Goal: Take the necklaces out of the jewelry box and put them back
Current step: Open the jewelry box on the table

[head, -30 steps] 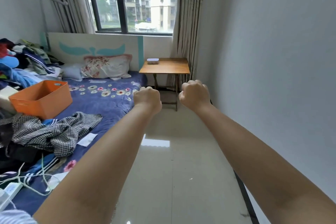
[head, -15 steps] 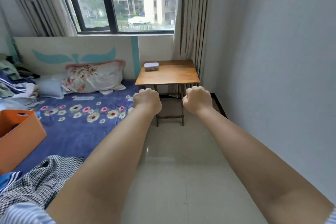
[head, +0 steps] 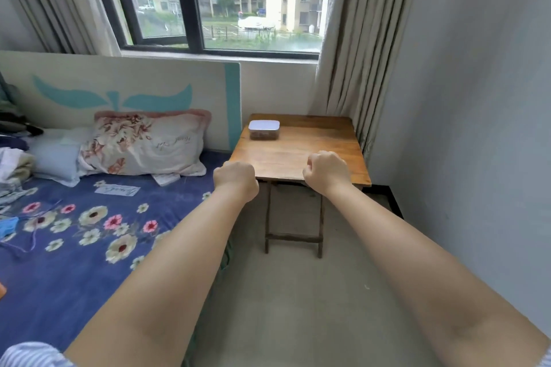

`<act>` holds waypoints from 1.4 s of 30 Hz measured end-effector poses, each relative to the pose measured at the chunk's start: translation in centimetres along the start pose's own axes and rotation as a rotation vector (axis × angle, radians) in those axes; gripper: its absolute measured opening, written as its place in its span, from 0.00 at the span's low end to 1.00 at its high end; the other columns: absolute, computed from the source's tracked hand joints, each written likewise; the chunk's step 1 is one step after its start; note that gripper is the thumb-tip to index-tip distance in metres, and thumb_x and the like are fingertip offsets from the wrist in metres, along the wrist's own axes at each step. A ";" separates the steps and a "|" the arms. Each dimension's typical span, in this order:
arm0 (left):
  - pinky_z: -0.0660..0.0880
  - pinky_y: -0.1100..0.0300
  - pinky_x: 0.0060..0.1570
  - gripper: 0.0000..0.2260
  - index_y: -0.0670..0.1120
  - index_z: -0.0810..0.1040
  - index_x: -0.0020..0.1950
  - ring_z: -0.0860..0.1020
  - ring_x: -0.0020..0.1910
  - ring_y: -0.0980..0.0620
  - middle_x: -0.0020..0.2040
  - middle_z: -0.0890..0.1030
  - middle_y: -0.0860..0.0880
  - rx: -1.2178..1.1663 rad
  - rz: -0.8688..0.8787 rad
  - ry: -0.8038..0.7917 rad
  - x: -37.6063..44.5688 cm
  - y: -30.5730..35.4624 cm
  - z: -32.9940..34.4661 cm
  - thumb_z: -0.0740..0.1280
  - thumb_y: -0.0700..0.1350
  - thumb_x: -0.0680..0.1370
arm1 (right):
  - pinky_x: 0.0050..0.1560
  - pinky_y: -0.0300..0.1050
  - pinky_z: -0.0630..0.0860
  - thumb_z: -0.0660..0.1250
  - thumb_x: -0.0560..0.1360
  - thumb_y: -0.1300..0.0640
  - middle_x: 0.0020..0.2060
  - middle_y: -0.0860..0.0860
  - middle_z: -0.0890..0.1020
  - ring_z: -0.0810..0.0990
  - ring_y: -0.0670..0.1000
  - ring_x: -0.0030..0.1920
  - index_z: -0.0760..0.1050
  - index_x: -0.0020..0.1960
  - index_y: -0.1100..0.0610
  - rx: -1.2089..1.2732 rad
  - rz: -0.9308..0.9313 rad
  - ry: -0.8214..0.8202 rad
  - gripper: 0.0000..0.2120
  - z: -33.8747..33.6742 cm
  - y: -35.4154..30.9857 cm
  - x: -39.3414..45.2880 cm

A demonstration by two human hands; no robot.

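Observation:
A small clear jewelry box [head: 264,129] with a white lid stands closed at the back left of a wooden folding table [head: 310,152]. Dark contents show faintly through its side; no necklace can be made out. My left hand [head: 236,179] is a closed fist at the table's front left corner, holding nothing. My right hand [head: 325,171] is a closed fist over the table's front edge, also holding nothing. Both fists are well short of the box.
A bed with a blue flowered sheet [head: 89,235] and a flowered pillow [head: 146,143] lies to the left of the table. A grey wall [head: 477,128] and curtain [head: 363,53] close the right side. Pale floor [head: 298,307] stretches before the table.
The view has come much closer to the table and box. The orange bin and checked cloth have left the view. Both hands stay clenched in front of me.

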State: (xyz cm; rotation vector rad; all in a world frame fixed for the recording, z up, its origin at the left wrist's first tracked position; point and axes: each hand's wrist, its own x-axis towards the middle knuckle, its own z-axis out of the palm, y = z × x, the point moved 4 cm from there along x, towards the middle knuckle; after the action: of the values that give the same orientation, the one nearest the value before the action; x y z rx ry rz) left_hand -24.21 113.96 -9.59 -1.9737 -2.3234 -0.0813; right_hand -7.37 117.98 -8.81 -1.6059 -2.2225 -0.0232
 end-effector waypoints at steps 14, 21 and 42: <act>0.70 0.54 0.45 0.12 0.42 0.76 0.56 0.73 0.57 0.44 0.58 0.76 0.44 0.018 0.003 -0.153 38.9 -6.9 10.6 0.57 0.41 0.76 | 0.36 0.44 0.68 0.57 0.73 0.59 0.44 0.58 0.81 0.77 0.57 0.45 0.78 0.43 0.62 0.076 0.142 -0.105 0.11 18.4 4.4 35.6; 0.69 0.55 0.41 0.10 0.41 0.75 0.51 0.74 0.53 0.43 0.54 0.77 0.43 -0.105 -0.065 -0.274 54.3 -7.7 18.7 0.57 0.43 0.76 | 0.43 0.49 0.74 0.58 0.72 0.60 0.48 0.60 0.81 0.76 0.60 0.51 0.78 0.45 0.64 0.129 0.238 -0.230 0.11 28.6 9.7 49.6; 0.67 0.58 0.51 0.15 0.44 0.69 0.64 0.69 0.58 0.49 0.59 0.71 0.48 -0.905 -0.366 -0.443 77.0 -7.8 40.9 0.61 0.40 0.77 | 0.53 0.40 0.63 0.65 0.73 0.62 0.62 0.63 0.75 0.71 0.60 0.62 0.69 0.60 0.69 0.595 0.721 -0.320 0.18 54.9 15.8 64.0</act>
State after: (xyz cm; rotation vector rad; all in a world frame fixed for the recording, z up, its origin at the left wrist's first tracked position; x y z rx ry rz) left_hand -45.66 192.38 -42.08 -1.9493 -3.3255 -0.9682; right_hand -26.48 194.78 -41.96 -2.0053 -1.4767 1.0413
